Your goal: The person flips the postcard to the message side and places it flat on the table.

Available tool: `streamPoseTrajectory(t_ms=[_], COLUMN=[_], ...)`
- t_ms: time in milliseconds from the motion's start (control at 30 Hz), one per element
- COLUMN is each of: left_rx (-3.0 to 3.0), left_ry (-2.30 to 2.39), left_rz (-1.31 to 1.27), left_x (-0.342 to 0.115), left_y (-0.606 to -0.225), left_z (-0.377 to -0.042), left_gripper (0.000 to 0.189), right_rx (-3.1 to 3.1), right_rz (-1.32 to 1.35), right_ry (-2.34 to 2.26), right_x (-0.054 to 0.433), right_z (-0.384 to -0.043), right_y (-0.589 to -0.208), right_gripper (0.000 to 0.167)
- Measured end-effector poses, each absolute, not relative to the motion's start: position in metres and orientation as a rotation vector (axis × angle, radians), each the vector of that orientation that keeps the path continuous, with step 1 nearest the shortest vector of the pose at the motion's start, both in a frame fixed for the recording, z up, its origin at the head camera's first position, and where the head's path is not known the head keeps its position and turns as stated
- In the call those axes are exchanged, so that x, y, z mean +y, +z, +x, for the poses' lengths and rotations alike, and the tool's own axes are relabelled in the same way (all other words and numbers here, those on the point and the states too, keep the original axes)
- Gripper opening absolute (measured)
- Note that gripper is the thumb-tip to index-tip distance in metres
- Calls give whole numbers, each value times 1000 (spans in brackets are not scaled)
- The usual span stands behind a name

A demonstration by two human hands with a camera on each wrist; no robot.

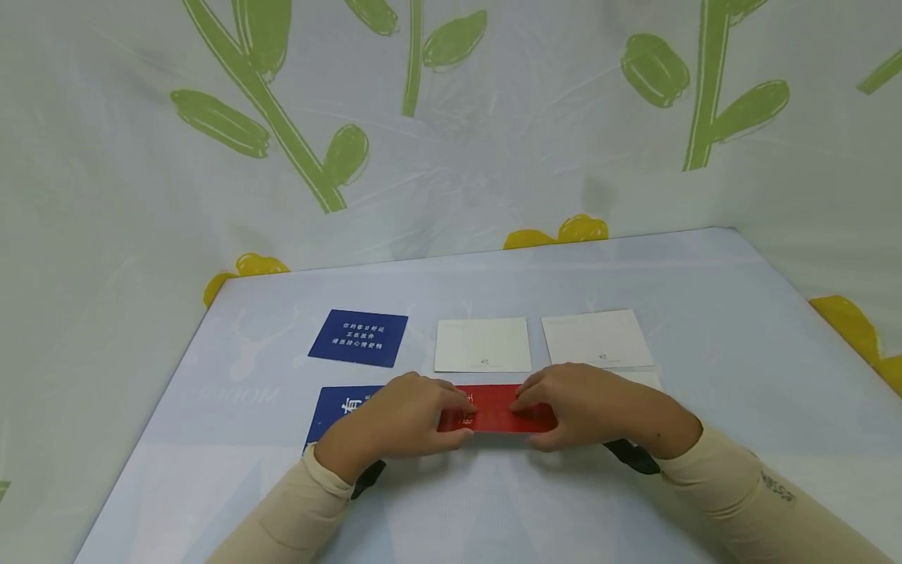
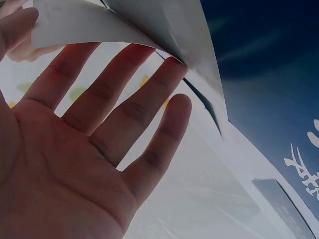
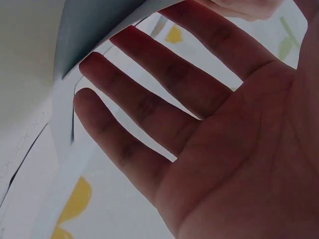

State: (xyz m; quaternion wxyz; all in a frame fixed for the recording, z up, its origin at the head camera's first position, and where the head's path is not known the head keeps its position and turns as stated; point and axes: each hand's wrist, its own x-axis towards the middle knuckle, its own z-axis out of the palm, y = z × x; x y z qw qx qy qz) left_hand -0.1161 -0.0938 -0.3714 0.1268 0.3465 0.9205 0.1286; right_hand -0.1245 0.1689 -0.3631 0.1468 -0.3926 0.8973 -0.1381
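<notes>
With left hand (image 1: 398, 415) and right hand (image 1: 588, 401), pinching red card (image 1: 496, 409) at both ends; apparently at placing or lifting step; next, probably necessary to keep level.

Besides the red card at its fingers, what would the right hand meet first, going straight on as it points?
Probably the left hand, facing the right hand across the red card; exact depth is unclear.
</notes>
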Motion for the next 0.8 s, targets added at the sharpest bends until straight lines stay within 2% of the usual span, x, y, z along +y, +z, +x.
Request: streamPoseTrajectory(t_ms=[100, 367, 800], left_rx=[2674, 2668, 2706], left_ry=[396, 439, 439], left_rz=[1008, 994, 986], left_x=[-94, -96, -100], left_y=[-371, -371, -366], left_z=[-117, -119, -121], left_gripper=[33, 31, 32], right_rx=[2578, 2581, 2547], right_rz=[-1138, -1130, -1123], right_ry=[-406, -423, -510], right_x=[172, 174, 180], right_z=[-125, -129, -133], right_y=[-362, -358, -358], right_gripper=[36, 25, 24])
